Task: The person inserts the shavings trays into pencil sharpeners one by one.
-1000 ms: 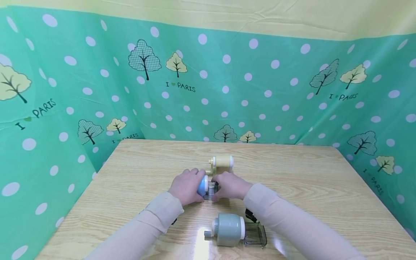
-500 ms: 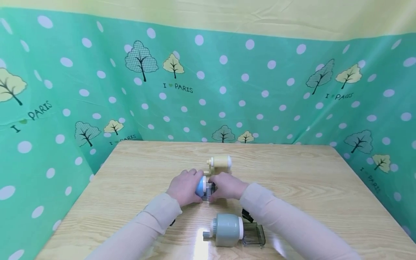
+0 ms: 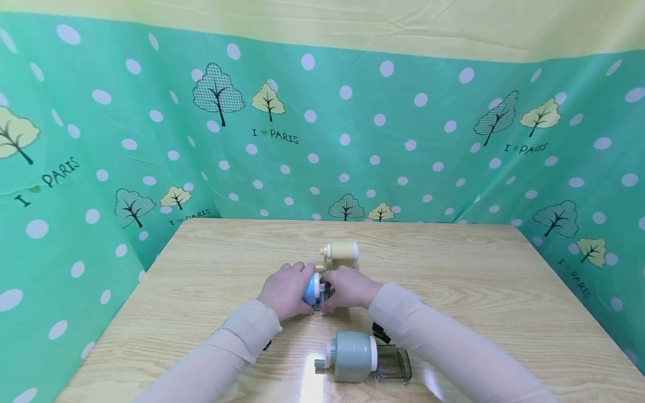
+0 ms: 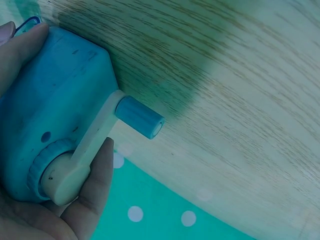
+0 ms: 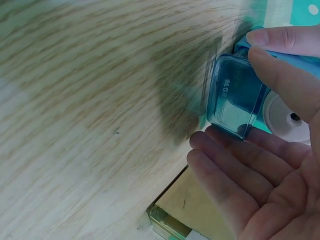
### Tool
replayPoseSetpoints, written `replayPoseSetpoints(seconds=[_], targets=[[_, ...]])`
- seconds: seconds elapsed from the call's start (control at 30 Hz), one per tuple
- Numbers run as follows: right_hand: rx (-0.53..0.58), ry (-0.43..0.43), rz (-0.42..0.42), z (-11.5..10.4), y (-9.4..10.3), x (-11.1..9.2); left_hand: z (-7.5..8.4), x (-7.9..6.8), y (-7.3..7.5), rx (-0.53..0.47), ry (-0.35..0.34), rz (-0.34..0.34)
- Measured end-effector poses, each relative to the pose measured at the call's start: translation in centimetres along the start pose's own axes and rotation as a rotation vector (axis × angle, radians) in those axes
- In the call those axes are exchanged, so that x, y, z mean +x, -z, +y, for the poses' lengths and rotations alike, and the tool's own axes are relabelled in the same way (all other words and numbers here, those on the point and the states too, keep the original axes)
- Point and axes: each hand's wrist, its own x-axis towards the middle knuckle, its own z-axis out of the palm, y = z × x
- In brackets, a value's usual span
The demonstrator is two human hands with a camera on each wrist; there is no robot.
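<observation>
Blue sharpener (image 4: 60, 105): middle of the desk (image 3: 201, 280), crank (image 4: 140, 117) toward 9 o'clock, tray (image 5: 232, 95) toward 3. Directions below take it as dial centre, with 12 at the far edge.

Nearest, at 5 o'clock: grey sharpener (image 3: 353, 356). It stands apart from the work, its dark tray (image 3: 393, 362) drawn out toward 3 o'clock; the position presumably leaves the centre free for handling.

Centre: the left grip (image 3: 286, 291) is wrapped about the blue body from the 9 o'clock side, probably to brace it against sliding. The crank protrudes past the fingers, its handle untouched, which suggests a steadying hold rather than a turning one. The right grip (image 3: 351, 287), at 3 o'clock, pinches the tray: thumb on the near side, fingertips on the far side. Such two-sided contact should keep the tray in line with the body.

Farther, at 1 o'clock: yellow sharpener (image 3: 342, 254), close to the right fingers; contact cannot be confirmed. All three sharpeners share one heading.

Farthest, at 12 o'clock: curtain (image 3: 282, 184), likely hung as a screen.
</observation>
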Motion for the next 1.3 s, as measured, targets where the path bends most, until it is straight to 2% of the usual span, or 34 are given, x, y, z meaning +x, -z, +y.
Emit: replayPoseSetpoints(seconds=[0.4,1.3], targets=[[-0.010,0.027,0.005,-0.47,0.09,0.08,-0.11,0.03,-0.10,-0.006,-0.001,0.006],[0.081,0.052,0.035,0.42,-0.46,0.87,-0.13,0.08,-0.11,-0.013,0.009,-0.005]])
